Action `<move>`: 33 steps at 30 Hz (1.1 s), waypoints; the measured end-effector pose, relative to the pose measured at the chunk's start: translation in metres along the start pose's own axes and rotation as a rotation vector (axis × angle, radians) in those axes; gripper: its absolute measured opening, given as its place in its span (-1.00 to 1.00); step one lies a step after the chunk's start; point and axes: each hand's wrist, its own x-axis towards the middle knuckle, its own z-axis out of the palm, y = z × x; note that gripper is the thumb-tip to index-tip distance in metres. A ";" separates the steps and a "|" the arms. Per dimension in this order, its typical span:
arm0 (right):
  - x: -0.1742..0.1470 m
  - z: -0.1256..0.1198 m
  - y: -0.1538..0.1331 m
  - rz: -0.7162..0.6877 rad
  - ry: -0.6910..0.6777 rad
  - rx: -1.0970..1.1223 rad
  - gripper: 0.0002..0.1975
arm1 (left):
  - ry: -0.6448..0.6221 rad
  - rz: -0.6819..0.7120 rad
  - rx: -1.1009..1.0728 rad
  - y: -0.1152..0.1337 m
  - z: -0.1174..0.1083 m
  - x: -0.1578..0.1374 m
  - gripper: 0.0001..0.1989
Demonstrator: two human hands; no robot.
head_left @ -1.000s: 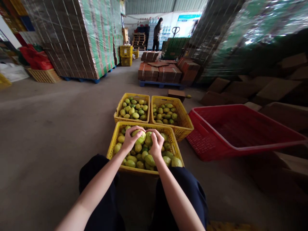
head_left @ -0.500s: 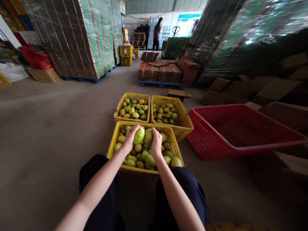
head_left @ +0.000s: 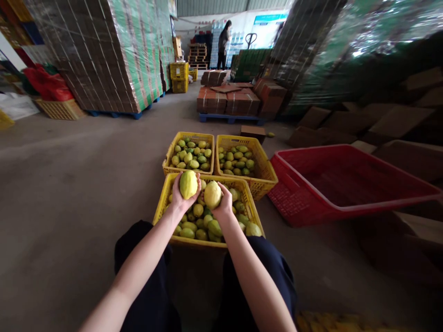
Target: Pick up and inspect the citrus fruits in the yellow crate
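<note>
My left hand [head_left: 176,197] cradles a yellow-green lemon [head_left: 188,184], palm turned up and thumb at its outer side. A paler lemon [head_left: 212,194] rests in my right hand [head_left: 225,203], with the fingers curled about it. Both hands are side by side over the near yellow crate [head_left: 158,216], and the two fruits are apart. Below them, loose lemons [head_left: 214,228] in green and yellow fill much of that crate; my hands and forearms hide some.
Behind stand a left yellow crate [head_left: 168,157] and a right yellow crate [head_left: 265,175], both holding similar fruit. A large red basket [head_left: 294,198] lies to the right. Flattened cartons [head_left: 242,101] sit on a blue pallet [head_left: 228,119] farther back. A person [head_left: 223,46] stands in the background.
Both hands have rolled outward, turning the lemons so other sides show. My left hand has shifted slightly left and up, widening the gap between the fruits.
</note>
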 end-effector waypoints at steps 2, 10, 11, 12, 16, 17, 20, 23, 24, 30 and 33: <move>-0.003 0.002 -0.004 0.120 0.000 0.019 -0.77 | -0.054 -0.018 0.013 0.001 0.002 -0.003 -0.67; -0.018 0.019 -0.019 0.112 -0.068 0.085 -0.75 | -0.156 -0.018 0.014 0.003 0.002 -0.009 -0.71; -0.020 0.019 -0.020 0.103 -0.084 0.091 -0.75 | -0.167 -0.031 0.036 0.005 0.001 -0.009 -0.70; -0.020 0.019 -0.021 0.097 -0.104 0.090 -0.75 | -0.180 -0.052 0.073 0.006 -0.001 -0.007 -0.68; -0.024 0.016 -0.021 0.082 -0.219 0.025 -0.72 | -0.285 -0.119 0.285 0.008 -0.012 -0.001 -0.62; -0.025 0.015 -0.021 0.074 -0.251 0.007 -0.71 | -0.324 -0.116 0.328 0.008 -0.015 0.000 -0.61; -0.027 0.012 -0.020 0.050 -0.319 -0.027 -0.69 | -0.413 -0.101 0.395 0.006 -0.020 0.000 -0.59; -0.027 0.010 -0.020 0.060 -0.331 -0.043 -0.70 | -0.402 -0.115 0.389 0.006 -0.021 -0.002 -0.57; -0.027 0.010 -0.020 0.073 -0.324 -0.043 -0.70 | -0.380 -0.125 0.372 0.006 -0.020 -0.003 -0.58; -0.022 0.015 -0.019 0.117 -0.130 0.078 -0.77 | -0.190 -0.091 0.132 0.003 -0.003 -0.008 -0.71; -0.018 0.017 -0.017 0.091 -0.003 0.160 -0.78 | -0.148 -0.035 0.027 0.001 0.002 -0.004 -0.73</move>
